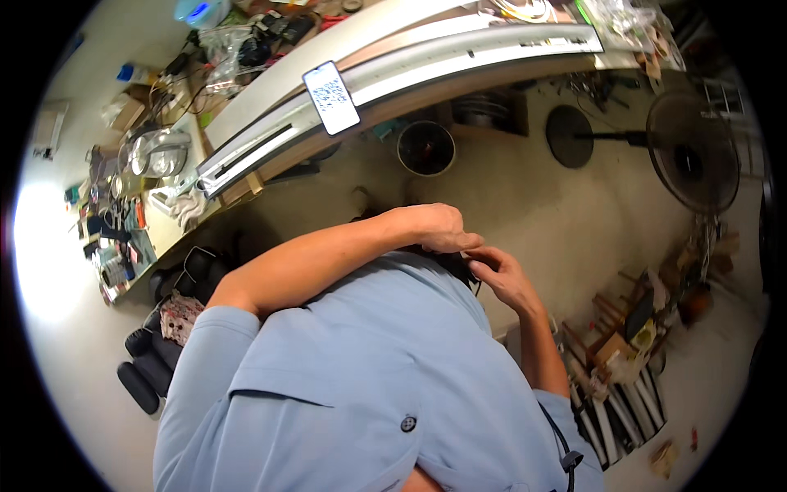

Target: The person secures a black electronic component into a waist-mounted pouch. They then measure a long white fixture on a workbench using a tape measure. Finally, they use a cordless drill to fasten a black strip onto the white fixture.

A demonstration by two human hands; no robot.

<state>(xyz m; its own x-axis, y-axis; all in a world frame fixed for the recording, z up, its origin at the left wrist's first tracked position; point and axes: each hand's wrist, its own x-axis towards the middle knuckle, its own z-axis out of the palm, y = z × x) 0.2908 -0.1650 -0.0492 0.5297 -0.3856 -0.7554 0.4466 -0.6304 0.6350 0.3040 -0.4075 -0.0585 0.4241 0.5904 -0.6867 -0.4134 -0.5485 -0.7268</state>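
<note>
My left hand (440,228) reaches across the front of my light blue shirt (352,353), its fingers curled into a closed pinch. Just to the right is my right hand (504,280), fingers bent, thumb and forefinger close to the left fingertips. Whatever is pinched between the two hands is too small or hidden to name. Below them shows a dark patch (451,262) at my waist, partly covered by the hands. Ahead, on the workbench, a phone with a lit screen (332,98) lies on a long white and silver profile (426,70).
A round bin (425,148) stands on the floor beneath the bench, with a pedestal fan (693,156) at the right. Behind my left elbow is a black chair (156,353). Tools and clear containers (160,153) crowd the left bench. Wooden pieces and boxes (619,353) are piled at lower right.
</note>
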